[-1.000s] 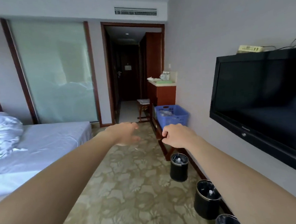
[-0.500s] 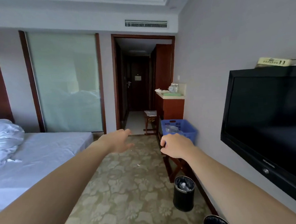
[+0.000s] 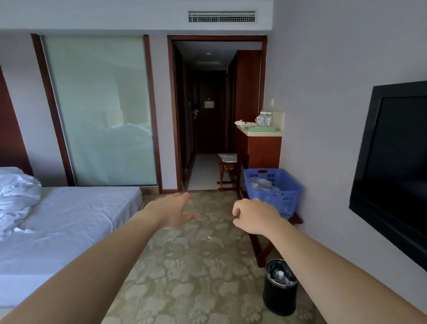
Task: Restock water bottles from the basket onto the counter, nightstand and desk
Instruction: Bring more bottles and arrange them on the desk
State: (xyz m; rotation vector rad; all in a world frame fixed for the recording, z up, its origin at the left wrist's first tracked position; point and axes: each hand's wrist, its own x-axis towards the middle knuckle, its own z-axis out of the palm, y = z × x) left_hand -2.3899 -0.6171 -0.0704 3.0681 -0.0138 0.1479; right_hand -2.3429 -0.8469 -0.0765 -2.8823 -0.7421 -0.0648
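Note:
A blue plastic basket [image 3: 284,182] with clear water bottles [image 3: 260,185] inside sits on a wooden luggage rack by the right wall. Behind it stands a wooden counter [image 3: 261,133] with cups and a green tray on top. My left hand [image 3: 171,211] is stretched forward over the carpet, fingers relaxed and holding nothing. My right hand [image 3: 255,217] is held out just left of the basket, fingers loosely curled and empty, in front of the basket's near corner without touching it.
A bed [image 3: 60,223] with a crumpled duvet fills the left side. A black wall-mounted TV [image 3: 405,178] juts out on the right. A black bin [image 3: 279,287] stands on the carpet below the rack. A small stool [image 3: 228,166] sits in the hallway entrance.
The view has advanced toward the basket and counter, which look larger now. Two of the bins have dropped out of view. Both hands stay outstretched and empty.

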